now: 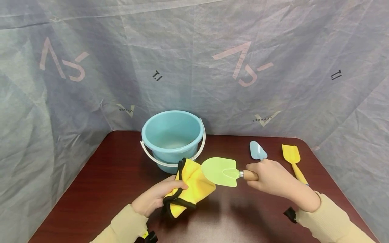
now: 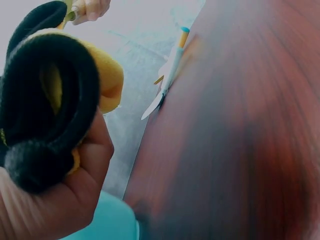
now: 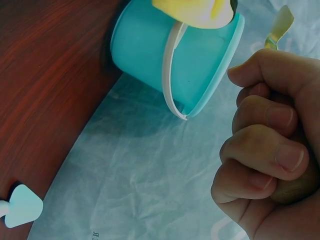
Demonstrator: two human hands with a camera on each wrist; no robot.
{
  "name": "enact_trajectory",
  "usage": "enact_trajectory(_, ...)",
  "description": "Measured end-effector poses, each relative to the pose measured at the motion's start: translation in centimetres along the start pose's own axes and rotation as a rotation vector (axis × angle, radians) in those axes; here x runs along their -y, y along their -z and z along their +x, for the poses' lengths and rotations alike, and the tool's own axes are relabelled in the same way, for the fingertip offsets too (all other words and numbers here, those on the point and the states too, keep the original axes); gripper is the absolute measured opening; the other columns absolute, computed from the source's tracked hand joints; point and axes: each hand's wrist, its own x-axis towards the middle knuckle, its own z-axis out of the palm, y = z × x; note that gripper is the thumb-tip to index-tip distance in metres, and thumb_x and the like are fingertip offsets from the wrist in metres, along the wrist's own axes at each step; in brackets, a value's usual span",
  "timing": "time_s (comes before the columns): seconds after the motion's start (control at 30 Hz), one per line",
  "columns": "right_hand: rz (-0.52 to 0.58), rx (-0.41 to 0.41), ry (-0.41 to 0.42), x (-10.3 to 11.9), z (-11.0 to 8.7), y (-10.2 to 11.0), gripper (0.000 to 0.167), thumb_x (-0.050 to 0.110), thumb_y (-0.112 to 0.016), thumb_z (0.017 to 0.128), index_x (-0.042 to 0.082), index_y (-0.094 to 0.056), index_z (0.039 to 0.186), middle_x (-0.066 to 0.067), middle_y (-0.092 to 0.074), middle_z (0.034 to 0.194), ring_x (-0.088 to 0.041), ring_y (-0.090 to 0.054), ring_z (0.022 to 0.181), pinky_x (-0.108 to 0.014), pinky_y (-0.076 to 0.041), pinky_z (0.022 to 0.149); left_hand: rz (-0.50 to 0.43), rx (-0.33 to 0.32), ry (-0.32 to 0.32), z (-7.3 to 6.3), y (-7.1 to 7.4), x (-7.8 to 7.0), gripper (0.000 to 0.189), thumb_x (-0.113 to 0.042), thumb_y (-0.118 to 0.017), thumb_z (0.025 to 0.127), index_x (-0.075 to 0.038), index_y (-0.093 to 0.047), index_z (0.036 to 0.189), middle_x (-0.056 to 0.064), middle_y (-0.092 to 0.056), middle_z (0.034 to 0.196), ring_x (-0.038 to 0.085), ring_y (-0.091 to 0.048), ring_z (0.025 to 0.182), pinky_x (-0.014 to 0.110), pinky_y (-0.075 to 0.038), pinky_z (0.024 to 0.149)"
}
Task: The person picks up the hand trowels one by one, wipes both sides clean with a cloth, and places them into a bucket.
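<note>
My left hand grips a yellow cloth with black edging, bunched in its fingers. In my right hand is a light green garden trowel, held by its wooden handle with the blade pointing left. The blade overlaps the cloth's right side in the head view; whether they touch I cannot tell. From the right wrist view, my fingers curl round the handle. Behind the cloth stands a light blue bucket with a white handle.
A small light blue shovel lies behind my right hand, partly hidden by it. Further right lies a yellow shovel. Everything rests on a dark red-brown table, with a grey cloth backdrop behind its far edge.
</note>
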Motion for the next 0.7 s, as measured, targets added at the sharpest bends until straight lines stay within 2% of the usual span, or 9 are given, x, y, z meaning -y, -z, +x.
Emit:
enact_trajectory(0.27,-0.004,-0.010,0.007,0.0,0.2,-0.2,0.040,0.010,-0.065,0.072,0.022,-0.029,0.059,0.014,-0.012,0.060,0.000,-0.014,0.054,-0.018,-0.018,0.047,0.011,0.020,-0.008,1.8,-1.2,0.1,0.041,-0.014,-0.058,0.078,0.000,-0.054,0.116,0.007,-0.066,0.101,0.018,-0.065,0.091,0.031,-0.053,0.080)
enact_trajectory(0.47,0.035,-0.013,0.019,0.0,0.4,-0.3,0.040,0.008,-0.064,0.073,0.022,-0.029,0.059,0.015,-0.012,0.060,0.001,-0.012,0.054,-0.017,-0.016,0.047,-0.030,0.095,-0.026,3.1,-2.3,0.1,0.041,-0.011,-0.057,0.077,-0.001,-0.053,0.116,0.008,-0.066,0.103,0.018,-0.065,0.093,0.032,-0.054,0.081)
enact_trajectory(0.7,0.040,-0.009,0.021,0.0,0.5,-0.4,0.040,0.007,-0.064,0.071,0.022,-0.028,0.060,0.015,-0.012,0.060,0.002,-0.013,0.055,-0.017,-0.017,0.047,-0.104,0.183,-0.054,3.9,-3.7,-0.2,0.045,-0.007,-0.056,0.078,-0.003,-0.051,0.123,0.007,-0.065,0.107,0.018,-0.065,0.096,0.033,-0.054,0.081)
